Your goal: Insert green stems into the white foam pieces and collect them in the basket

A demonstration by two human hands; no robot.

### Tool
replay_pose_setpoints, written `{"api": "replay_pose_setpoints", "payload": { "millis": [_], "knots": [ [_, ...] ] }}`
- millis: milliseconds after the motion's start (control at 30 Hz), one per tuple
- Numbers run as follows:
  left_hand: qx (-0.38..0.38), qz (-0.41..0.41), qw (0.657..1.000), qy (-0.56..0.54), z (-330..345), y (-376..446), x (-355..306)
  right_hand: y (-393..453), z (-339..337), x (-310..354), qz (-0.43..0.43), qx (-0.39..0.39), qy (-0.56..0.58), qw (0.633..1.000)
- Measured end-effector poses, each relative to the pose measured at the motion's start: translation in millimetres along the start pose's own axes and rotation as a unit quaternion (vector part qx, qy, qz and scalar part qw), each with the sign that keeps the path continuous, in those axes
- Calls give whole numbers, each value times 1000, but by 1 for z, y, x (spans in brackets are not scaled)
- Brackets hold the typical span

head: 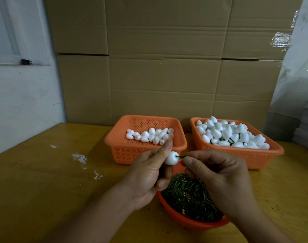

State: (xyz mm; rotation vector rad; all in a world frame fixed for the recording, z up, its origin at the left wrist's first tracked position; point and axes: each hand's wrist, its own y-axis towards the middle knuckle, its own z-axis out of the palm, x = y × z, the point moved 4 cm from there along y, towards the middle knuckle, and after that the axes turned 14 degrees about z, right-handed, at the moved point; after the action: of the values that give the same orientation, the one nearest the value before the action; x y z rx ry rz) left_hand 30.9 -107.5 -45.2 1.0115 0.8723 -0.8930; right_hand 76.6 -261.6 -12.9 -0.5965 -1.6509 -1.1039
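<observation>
The left hand [149, 174] pinches a white foam piece [171, 158] between thumb and fingers above the bowl of stems [190, 200], while the right hand [218, 174] pinches a green stem [179, 156] whose tip sits at the foam's end (how deep, I cannot tell). A skewed push could bend the thin stem or tear the soft foam. The finished basket [237, 151] waits on the desk [44, 172], right of the supply basket [144, 151].

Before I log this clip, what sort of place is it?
Probably a small craft-assembly workshop or storeroom: flattened cardboard cartons line the wall, and orange baskets of white foam pieces and a bowl of green stems sit on a worn wooden table.
</observation>
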Motion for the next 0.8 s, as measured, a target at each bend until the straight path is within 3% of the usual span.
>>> {"api": "replay_pose_setpoints", "payload": {
  "millis": [267, 800],
  "knots": [
    [3, 25, 999, 33, 1, 0, 0, -4, 0, 2, -95, -27, -143, 985],
    [-8, 63, 995, 75, 0, 0, -1, -6, 4, -4, -114, -35, -154, 981]
  ]
}}
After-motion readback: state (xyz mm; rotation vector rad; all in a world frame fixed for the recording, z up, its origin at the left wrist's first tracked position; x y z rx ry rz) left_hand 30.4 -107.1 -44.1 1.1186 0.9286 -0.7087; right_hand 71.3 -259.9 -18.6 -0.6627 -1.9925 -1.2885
